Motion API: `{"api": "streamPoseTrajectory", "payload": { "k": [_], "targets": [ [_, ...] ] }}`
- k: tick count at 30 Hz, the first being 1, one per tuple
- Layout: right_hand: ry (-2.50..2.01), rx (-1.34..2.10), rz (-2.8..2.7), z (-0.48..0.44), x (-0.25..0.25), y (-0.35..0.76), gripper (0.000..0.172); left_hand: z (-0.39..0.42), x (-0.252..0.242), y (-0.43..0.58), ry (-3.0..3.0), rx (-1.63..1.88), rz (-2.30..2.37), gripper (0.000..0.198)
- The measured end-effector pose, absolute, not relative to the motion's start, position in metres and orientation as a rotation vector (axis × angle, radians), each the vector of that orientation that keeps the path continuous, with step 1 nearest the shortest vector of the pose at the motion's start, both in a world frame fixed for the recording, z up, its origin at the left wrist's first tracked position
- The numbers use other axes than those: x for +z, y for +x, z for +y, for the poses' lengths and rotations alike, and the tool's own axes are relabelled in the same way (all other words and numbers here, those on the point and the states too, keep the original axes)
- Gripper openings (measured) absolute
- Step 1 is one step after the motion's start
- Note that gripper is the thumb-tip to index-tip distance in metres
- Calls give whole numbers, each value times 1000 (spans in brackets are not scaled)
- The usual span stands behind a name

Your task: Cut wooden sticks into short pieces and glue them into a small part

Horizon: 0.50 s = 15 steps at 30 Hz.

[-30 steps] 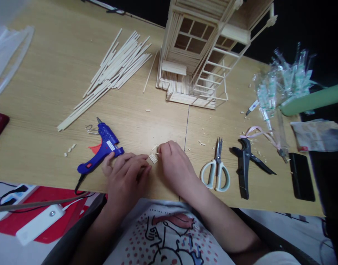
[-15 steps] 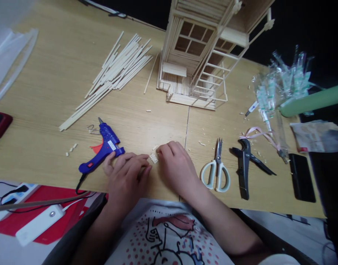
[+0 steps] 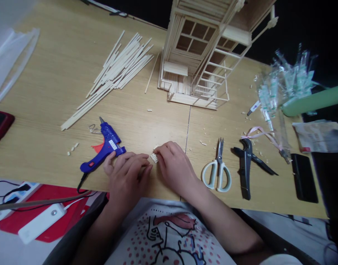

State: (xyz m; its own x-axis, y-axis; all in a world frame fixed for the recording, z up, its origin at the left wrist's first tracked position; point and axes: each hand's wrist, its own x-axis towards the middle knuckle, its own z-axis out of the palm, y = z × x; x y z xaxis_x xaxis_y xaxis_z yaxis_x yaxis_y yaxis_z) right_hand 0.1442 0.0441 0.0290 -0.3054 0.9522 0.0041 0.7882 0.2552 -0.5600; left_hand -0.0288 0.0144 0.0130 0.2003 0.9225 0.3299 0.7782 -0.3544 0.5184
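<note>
A small flat piece made of short pale wooden sticks (image 3: 154, 158) lies on the table between my hands. My right hand (image 3: 176, 165) is closed, with bent fingertips pressing at the right edge of that piece; the tips are partly hidden. Just left of it, my left hand (image 3: 127, 175) rests with curled fingers, its thumb and forefinger close together. Whether anything sits between them is hidden. Beside its little finger lies a blue glue gun (image 3: 109, 147) with an orange trigger, its nozzle pointing away from me. One loose stick bit (image 3: 156, 147) shows by my right fingertips.
A wooden stick model house (image 3: 195, 70) stands at the back. Thin wooden sticks (image 3: 119, 73) lie piled left of it. To the right are scissors (image 3: 217, 169), a black cutter (image 3: 244, 165), a black phone (image 3: 304, 178) and clear plastic wrappers (image 3: 279, 81).
My right fingertips have shifted slightly left and now meet the small stick piece. My left hand stays almost still. The whole view has moved a little.
</note>
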Motion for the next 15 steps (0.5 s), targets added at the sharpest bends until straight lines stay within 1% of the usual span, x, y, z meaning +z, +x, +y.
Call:
{"api": "streamPoseTrajectory", "payload": {
  "k": [3,8,15],
  "targets": [
    [-1594,671,-2187,44,28,145,28,14,13,-29,2231,876,1631,2],
    [-1606,678,-2201,44,28,145,27,15,13,-29,2252,864,1595,7],
    [-1593,680,-2184,45,27,145,26,15,13,-29,2252,873,1607,6]
  ]
}}
